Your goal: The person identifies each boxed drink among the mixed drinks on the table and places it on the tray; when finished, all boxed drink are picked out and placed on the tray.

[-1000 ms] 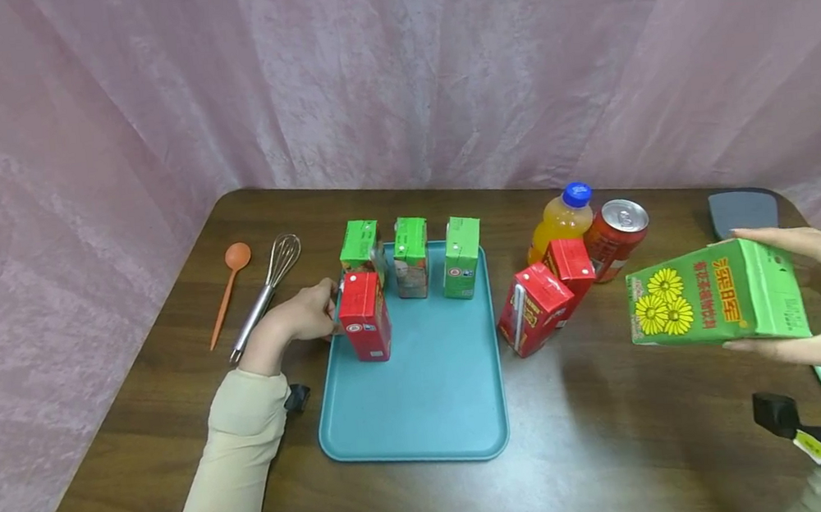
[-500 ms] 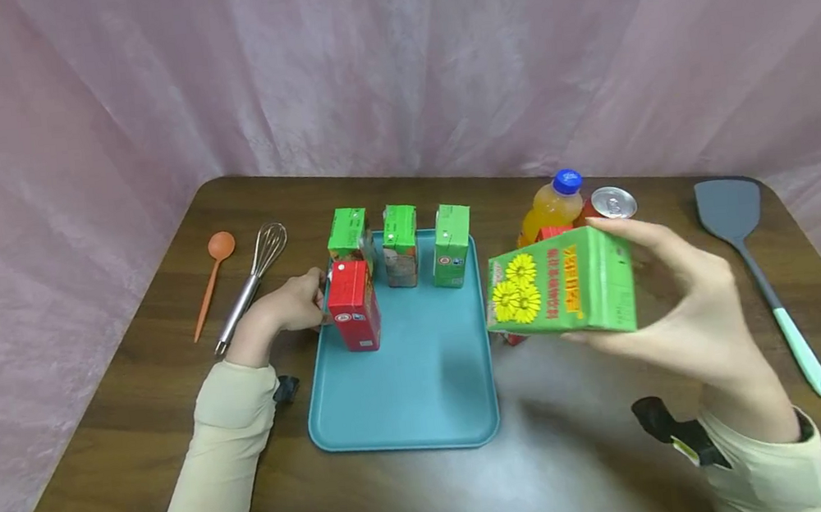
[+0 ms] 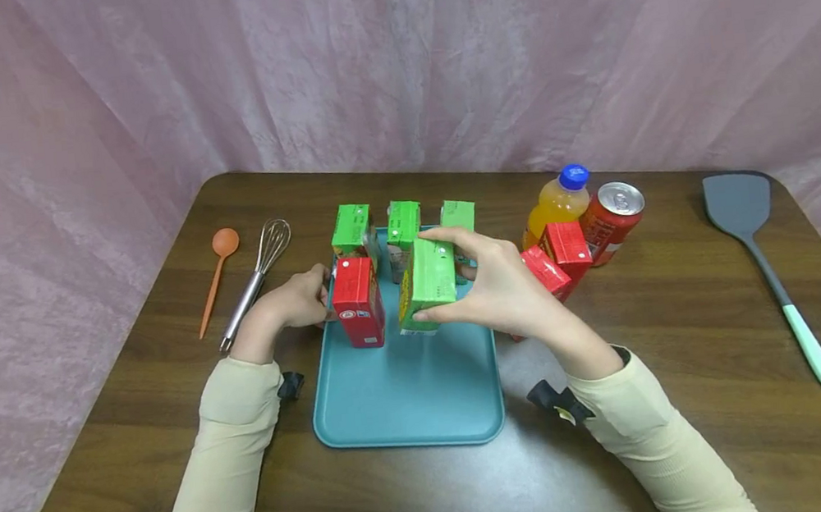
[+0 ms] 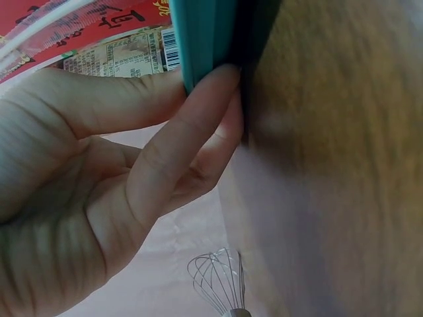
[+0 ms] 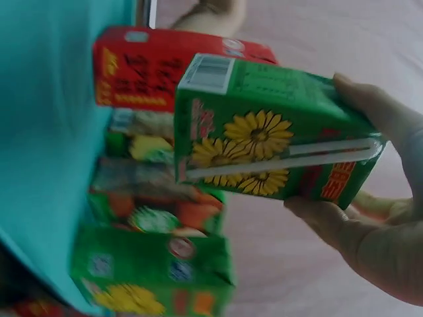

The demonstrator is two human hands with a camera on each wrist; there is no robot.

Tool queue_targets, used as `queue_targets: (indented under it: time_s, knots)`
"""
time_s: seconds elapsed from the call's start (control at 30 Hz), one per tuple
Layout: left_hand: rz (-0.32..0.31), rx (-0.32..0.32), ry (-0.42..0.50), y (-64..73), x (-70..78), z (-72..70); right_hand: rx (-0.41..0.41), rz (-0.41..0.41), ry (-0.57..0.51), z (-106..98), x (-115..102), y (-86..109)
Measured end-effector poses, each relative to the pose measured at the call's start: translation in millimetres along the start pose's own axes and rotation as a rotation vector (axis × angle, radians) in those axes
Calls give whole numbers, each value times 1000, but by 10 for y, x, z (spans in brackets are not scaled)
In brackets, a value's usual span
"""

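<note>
A blue tray (image 3: 410, 408) lies on the table, and my left hand (image 3: 298, 300) pinches its left rim between thumb and fingers, as the left wrist view shows. My right hand (image 3: 498, 285) grips a green drink carton (image 5: 277, 139) with yellow flowers and a straw on its side, held over the middle of the tray. Beside it a red drink carton (image 3: 359, 304) stands upright on the tray. Along the tray's far end are three green cartons: one at left (image 3: 352, 227), one in the middle (image 3: 403, 222), and one at right (image 3: 460, 214), partly hidden by my right hand.
Right of the tray are two red cartons (image 3: 567, 245), an orange drink bottle (image 3: 558, 207) and a red can (image 3: 611, 224). Farther right lies a grey spatula (image 3: 740, 208). At left lie a whisk (image 3: 257, 279) and an orange spoon (image 3: 218, 266). A pink curtain (image 3: 392, 68) hangs behind the table.
My right hand has carried the green carton leftward from the table's right side to over the tray, tilting it more upright. The left hand keeps its hold on the tray's rim.
</note>
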State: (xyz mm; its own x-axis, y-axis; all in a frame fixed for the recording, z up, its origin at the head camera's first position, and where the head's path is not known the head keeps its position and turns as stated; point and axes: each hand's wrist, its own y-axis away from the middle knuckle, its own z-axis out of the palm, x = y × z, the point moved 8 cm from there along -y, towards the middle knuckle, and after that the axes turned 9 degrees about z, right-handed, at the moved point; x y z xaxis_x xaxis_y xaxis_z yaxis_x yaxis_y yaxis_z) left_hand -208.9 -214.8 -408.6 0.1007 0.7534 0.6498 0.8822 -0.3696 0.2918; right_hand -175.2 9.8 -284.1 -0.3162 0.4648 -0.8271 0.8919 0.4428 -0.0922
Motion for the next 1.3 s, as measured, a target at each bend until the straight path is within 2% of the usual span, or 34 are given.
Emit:
queue_targets:
  time_s: [0.17, 0.37, 0.57, 0.8, 0.93, 1.03, 1.3]
  knots:
    - [3, 1, -10, 6, 3, -13, -57, 70, 80, 251, 127, -143]
    - [0, -12, -3, 14, 15, 19, -111, 96, 172, 449, 255, -211]
    - [-9, -26, 8, 17, -9, 67, -127, 98, 183, 581, 340, -202]
    - [-8, -7, 12, 20, -27, 12, -125, 80, 163, 647, 315, -247]
    - [-3, -4, 4, 17, -27, 14, -121, 59, 179, 637, 276, -225]
    - [-4, -5, -1, 14, -24, 14, -109, 14, 197, 572, 192, -180]
    - [-15, -10, 17, 31, -16, 13, -26, -160, 184, 133, -63, -12]
